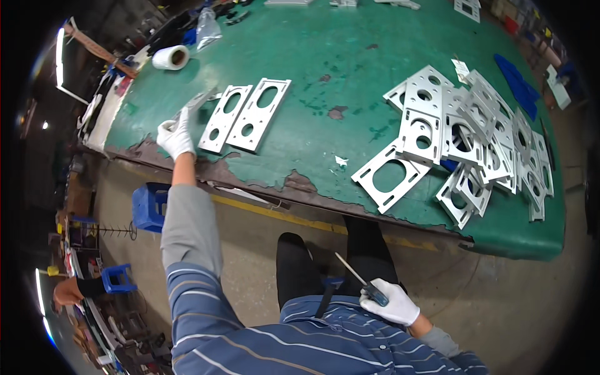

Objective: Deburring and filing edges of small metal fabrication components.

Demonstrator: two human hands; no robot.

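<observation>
The fingers of the left hand grip the near end of a silver plate over the counter, its face foreshortened, while the right hand clasps a screwdriver, handle partly hidden.

White gloves, grey lower sleeves, a pale-striped blue shirt, apparently black trousers.

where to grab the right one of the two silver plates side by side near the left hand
Probably the long right edge of the right-hand plate, coming from the right: that side faces green tabletop, while the left sits close to the neighbouring plate.
</observation>
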